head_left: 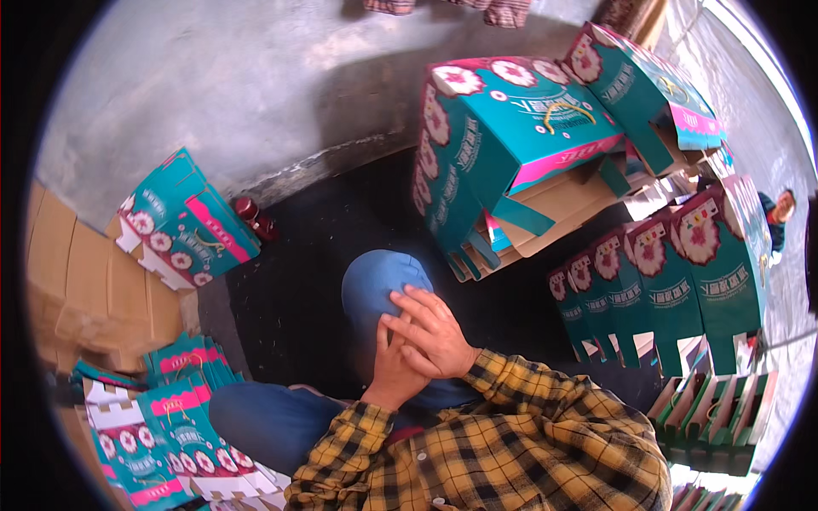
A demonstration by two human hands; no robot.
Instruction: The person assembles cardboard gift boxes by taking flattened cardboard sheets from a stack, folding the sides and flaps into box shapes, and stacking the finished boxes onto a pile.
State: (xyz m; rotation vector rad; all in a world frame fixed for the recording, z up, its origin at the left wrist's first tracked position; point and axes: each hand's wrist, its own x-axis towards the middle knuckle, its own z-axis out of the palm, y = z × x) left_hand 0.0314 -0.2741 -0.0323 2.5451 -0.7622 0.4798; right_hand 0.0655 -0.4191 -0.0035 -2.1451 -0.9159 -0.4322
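Observation:
My right hand (436,336) lies across my left hand (397,373) in front of my raised knee, its fingers stretched out and slightly apart. The left hand's fingers point up toward the knee, partly covered by the right. Nothing shows in either hand. Under and beyond them is my blue trouser knee (383,281). Nearest on the right stands a big teal gift carton (486,128) with pink trim, flower prints and a yellow cord handle, its flaps loose at the near end.
Another teal carton (630,85) adjoins it, with a row of upright cartons (648,272) below. Flat teal carton blanks (175,417) pile at lower left, another blank (187,221) leaning near a dark red bottle (254,217). Brown boxes (94,272) stack at left. A person (777,213) is at far right.

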